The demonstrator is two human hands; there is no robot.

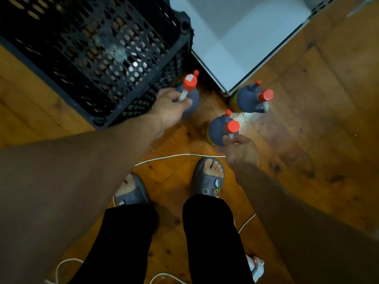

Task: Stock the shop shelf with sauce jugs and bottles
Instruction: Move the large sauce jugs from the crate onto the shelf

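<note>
The first jug [192, 96] is held by its handle in the left grip [170, 108], just beside the black crate [92, 48]. The right grip [242, 150] clasps the second jug [218, 129] by its handle. Beyond that grip, a third jug [248, 97] stands on the floor [307, 140] at the white shelf [235, 37] corner.

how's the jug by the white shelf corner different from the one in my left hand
The held jug is gripped at its handle by the left hand; the shelf-corner jug stands untouched. The held jug's cap has a pale patch; the other's is plain red. Both are dark-bodied with red caps.
</note>
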